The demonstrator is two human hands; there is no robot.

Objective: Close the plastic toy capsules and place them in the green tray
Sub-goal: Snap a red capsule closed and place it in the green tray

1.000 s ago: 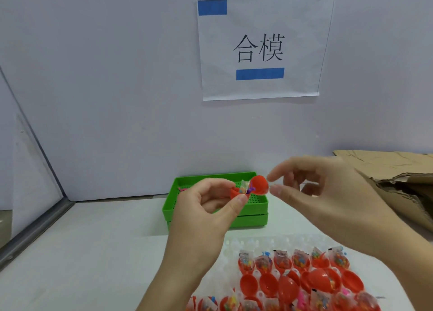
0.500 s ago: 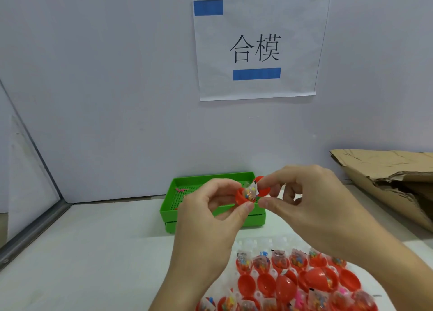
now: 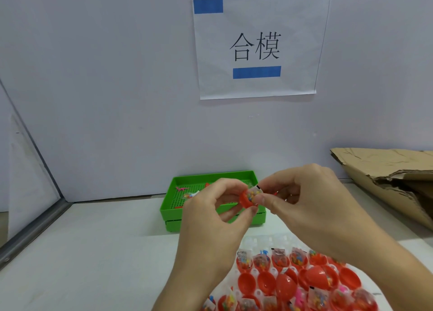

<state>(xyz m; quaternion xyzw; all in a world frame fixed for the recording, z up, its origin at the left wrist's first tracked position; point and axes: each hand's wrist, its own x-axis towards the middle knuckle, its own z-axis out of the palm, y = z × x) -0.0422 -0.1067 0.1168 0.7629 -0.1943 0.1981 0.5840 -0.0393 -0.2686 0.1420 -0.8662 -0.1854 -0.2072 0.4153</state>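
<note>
A red capsule (image 3: pixel 246 199) with a small toy packet sticking out is held in front of the green tray (image 3: pixel 171 208). My left hand (image 3: pixel 212 214) pinches the capsule's lower half between thumb and fingers. My right hand (image 3: pixel 307 205) presses thumb and forefinger against the packet and the capsule's right side; the other half is mostly hidden behind its fingers. Inside the green tray lie a few small toy bits and a packet. Several open red capsule halves (image 3: pixel 284 285), many with toy packets, fill a clear holder at the bottom right.
A torn cardboard box (image 3: pixel 386 181) lies at the right against the wall. A paper sign (image 3: pixel 257 45) hangs on the wall above the tray. A metal rail (image 3: pixel 35 228) runs along the left edge of the white table.
My right hand has come in from the right onto the capsule. The red lid that stood open is now hidden behind its fingers, and the packet is pushed deeper in.
</note>
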